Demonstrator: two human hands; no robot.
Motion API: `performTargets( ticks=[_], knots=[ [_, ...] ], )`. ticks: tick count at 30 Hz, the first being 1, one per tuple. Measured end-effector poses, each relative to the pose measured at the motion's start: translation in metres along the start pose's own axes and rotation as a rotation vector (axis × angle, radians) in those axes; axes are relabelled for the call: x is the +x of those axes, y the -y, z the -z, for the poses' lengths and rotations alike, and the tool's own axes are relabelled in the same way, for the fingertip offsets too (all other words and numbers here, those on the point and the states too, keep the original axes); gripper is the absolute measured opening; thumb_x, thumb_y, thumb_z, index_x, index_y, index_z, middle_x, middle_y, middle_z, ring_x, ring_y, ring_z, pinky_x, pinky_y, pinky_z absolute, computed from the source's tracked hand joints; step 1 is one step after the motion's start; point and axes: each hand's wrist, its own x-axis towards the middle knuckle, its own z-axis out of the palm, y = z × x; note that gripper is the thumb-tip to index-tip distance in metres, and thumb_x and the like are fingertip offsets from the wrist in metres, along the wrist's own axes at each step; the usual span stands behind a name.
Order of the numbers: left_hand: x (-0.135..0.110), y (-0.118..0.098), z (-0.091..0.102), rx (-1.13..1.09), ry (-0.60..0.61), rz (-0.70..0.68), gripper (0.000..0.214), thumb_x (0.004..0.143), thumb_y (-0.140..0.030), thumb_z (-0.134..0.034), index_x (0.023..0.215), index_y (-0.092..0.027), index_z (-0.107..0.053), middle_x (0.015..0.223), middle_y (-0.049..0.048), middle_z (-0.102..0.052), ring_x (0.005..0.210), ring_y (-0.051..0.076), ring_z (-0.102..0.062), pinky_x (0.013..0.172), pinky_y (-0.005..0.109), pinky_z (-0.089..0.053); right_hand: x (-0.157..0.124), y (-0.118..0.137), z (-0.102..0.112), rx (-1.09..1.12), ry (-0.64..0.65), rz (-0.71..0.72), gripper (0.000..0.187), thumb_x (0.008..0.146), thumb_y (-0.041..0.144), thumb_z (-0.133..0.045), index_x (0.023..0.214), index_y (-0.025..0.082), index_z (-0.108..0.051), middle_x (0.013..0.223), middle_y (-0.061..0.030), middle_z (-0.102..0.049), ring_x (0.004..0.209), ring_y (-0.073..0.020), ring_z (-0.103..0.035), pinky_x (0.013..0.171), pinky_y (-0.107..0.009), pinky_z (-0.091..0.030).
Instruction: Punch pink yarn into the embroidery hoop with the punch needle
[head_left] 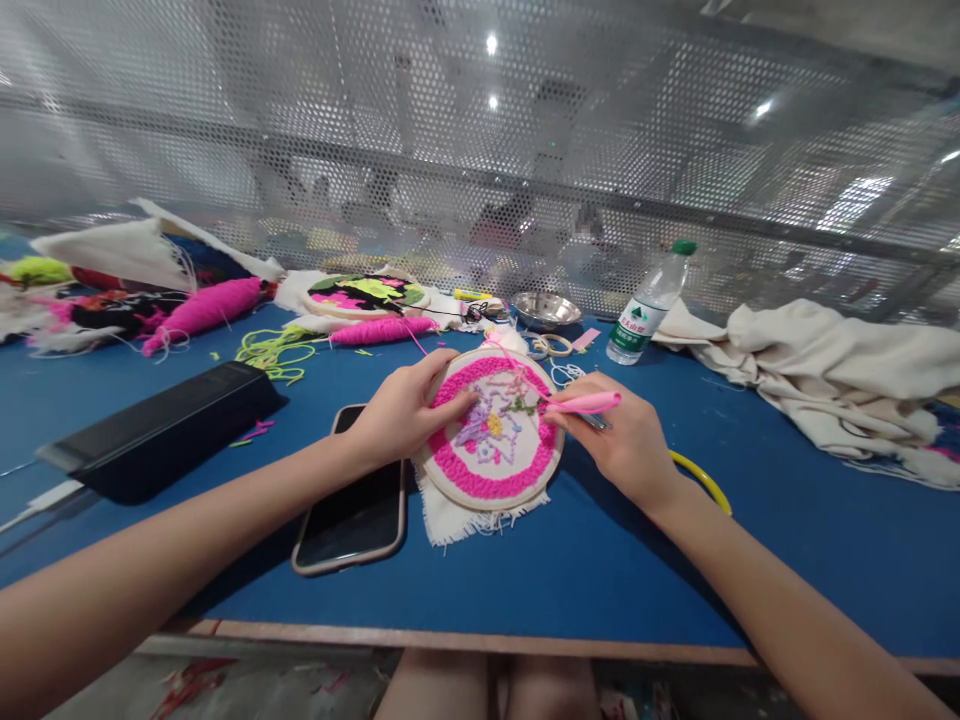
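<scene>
A round embroidery hoop (488, 485) is stretched with white cloth, bearing a thick bright pink looped ring and a purple, yellow and green flower pattern inside it. My left hand (405, 405) grips the hoop's left rim, thumb lying over the front. At the right side of the ring, my right hand (619, 435) is closed around a pink punch needle (585, 402), its tip hidden by the fingers at the cloth. Pink yarn runs from the tool across the top of the hoop. Frayed cloth edges hang below the rim.
A phone (349, 520) lies partly under my left forearm, near a black box-shaped device (165, 425). Behind are pink yarn bundles (382, 331), another hoop (367, 293), a metal bowl (546, 310) and a water bottle (646, 310). Crumpled cream cloth (832, 370) lies right, a yellow ring (705, 480) nearer.
</scene>
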Motion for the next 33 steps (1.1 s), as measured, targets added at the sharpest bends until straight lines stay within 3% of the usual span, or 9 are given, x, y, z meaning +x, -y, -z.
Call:
performTargets(
  ticks=[6, 13, 20, 23, 28, 33],
  knots=[
    [-0.001, 0.002, -0.001, 0.014, 0.014, 0.016, 0.048, 0.086, -0.051, -0.054, 0.12, -0.017, -0.053, 0.106, 0.0075, -0.069, 0.092, 0.024, -0.064, 0.08, 0.034, -0.047, -0.003, 0.006, -0.003, -0.104, 0.064, -0.019, 0.01, 0.091, 0.024, -0.056, 0.086, 0.021, -0.064, 0.086, -0.0048, -0.066, 0.081, -0.0181, -0.06, 0.073, -0.032, -0.047],
    [-0.003, -0.005, 0.0, 0.065, 0.021, 0.047, 0.05, 0.086, -0.052, -0.052, 0.122, -0.018, -0.053, 0.101, 0.0068, -0.069, 0.087, 0.024, -0.063, 0.074, 0.033, -0.045, -0.001, -0.001, -0.017, -0.025, 0.121, -0.214, 0.008, 0.086, 0.026, -0.061, 0.079, 0.021, -0.063, 0.079, -0.0013, -0.063, 0.075, -0.017, -0.058, 0.067, -0.03, -0.045],
    [-0.002, -0.001, -0.001, 0.133, 0.059, 0.123, 0.043, 0.086, -0.057, -0.049, 0.105, -0.019, -0.057, 0.084, 0.0039, -0.068, 0.074, 0.022, -0.06, 0.062, 0.029, -0.04, -0.002, 0.001, -0.015, 0.037, 0.046, -0.187, 0.007, 0.086, 0.027, -0.062, 0.083, 0.021, -0.064, 0.093, -0.0033, -0.069, 0.087, -0.019, -0.064, 0.079, -0.035, -0.049],
    [-0.003, -0.001, -0.001, 0.123, 0.06, 0.131, 0.043, 0.085, -0.057, -0.049, 0.106, -0.02, -0.056, 0.085, 0.004, -0.068, 0.075, 0.022, -0.061, 0.063, 0.03, -0.041, -0.003, 0.001, -0.009, 0.043, 0.025, -0.185, 0.009, 0.089, 0.029, -0.058, 0.09, 0.022, -0.064, 0.097, -0.003, -0.07, 0.086, -0.0187, -0.066, 0.079, -0.034, -0.051],
    [-0.004, -0.003, 0.001, 0.098, 0.059, 0.116, 0.043, 0.086, -0.055, -0.05, 0.109, -0.02, -0.056, 0.087, 0.0041, -0.069, 0.076, 0.022, -0.062, 0.065, 0.03, -0.042, -0.002, 0.0, -0.001, -0.021, 0.052, -0.039, 0.011, 0.093, 0.03, -0.052, 0.094, 0.022, -0.06, 0.096, -0.0045, -0.069, 0.086, -0.019, -0.066, 0.078, -0.033, -0.052],
    [-0.004, -0.004, 0.001, 0.089, 0.04, 0.105, 0.042, 0.086, -0.053, -0.052, 0.11, -0.019, -0.056, 0.085, 0.0029, -0.069, 0.072, 0.02, -0.06, 0.062, 0.028, -0.041, -0.004, -0.002, 0.004, -0.016, 0.004, -0.1, 0.01, 0.094, 0.031, -0.051, 0.098, 0.023, -0.056, 0.096, -0.0039, -0.067, 0.079, -0.0167, -0.066, 0.073, -0.03, -0.052]
  ],
)
